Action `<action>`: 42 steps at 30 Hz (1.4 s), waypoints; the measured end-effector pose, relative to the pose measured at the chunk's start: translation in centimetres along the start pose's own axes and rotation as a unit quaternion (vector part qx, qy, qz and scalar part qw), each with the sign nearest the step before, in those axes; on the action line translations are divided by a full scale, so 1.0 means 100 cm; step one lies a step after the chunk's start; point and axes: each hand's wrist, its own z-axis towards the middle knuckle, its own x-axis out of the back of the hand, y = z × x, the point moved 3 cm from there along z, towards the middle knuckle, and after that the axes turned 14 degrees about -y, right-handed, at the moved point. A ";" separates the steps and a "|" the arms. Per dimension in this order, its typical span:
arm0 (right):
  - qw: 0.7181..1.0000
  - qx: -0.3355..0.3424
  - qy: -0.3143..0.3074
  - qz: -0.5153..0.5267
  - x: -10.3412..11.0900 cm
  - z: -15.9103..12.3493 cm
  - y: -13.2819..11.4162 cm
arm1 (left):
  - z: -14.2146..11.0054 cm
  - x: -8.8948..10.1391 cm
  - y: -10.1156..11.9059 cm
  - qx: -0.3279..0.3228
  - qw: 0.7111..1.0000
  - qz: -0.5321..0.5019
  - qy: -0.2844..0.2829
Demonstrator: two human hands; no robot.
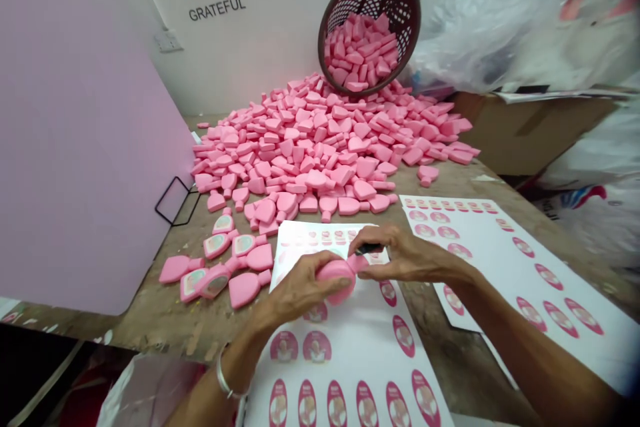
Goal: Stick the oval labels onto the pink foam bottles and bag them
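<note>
- Two bare hands hover above a label sheet [350, 373] at bottom centre
- left hand [300, 287], silver bangle [223, 379] on its wrist, curls its fingers around a pink foam piece [336, 278]
- right hand [407, 257] pinches a small dark object [369, 249] between its fingertips at that piece's upper end
- second label sheet [520, 247] lies just right, on a worn wooden table [150, 320]
- labelled pink pieces [215, 273] sit left of the hands
- pink foam heap [310, 147] fills the centre
- tipped dark basket [369, 27], holding more pieces, rests against it at upper centre
</note>
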 end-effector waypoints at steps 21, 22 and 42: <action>0.922 -0.164 0.243 -0.253 -0.056 -0.011 0.085 | 0.062 -0.035 -0.042 0.019 0.962 -0.236 0.135; 0.924 -0.164 0.242 -0.248 -0.056 -0.010 0.085 | 0.062 -0.035 -0.043 0.019 0.963 -0.231 0.136; 0.928 -0.156 0.269 -0.206 -0.058 -0.010 0.074 | 0.060 -0.034 -0.043 0.016 0.963 -0.227 0.143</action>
